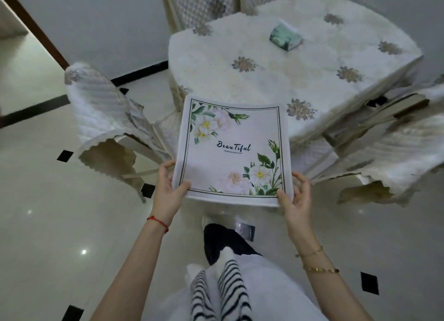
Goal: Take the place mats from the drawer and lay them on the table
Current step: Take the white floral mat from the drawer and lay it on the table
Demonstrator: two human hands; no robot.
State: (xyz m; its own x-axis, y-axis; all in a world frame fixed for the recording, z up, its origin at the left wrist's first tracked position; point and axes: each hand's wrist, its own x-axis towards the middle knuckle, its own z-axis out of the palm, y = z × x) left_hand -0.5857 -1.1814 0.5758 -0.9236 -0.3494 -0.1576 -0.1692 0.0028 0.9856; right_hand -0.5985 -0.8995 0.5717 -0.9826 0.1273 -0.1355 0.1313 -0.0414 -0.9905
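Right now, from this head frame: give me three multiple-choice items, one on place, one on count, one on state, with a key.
1. Where is the green tissue pack?
A. on the table
B. on a chair
C. on the floor

2. How many hands hold the place mat?
A. none
B. one
C. two

3. What state is the place mat in?
A. rolled up
B. held flat in the air, print side up
C. laid on the table

Key:
1 A: the pack sits on the tablecloth, toward the far side.
2 C: the left hand and the right hand grip its two near corners.
3 B: it hangs short of the table edge, with the floral print and lettering facing the camera.
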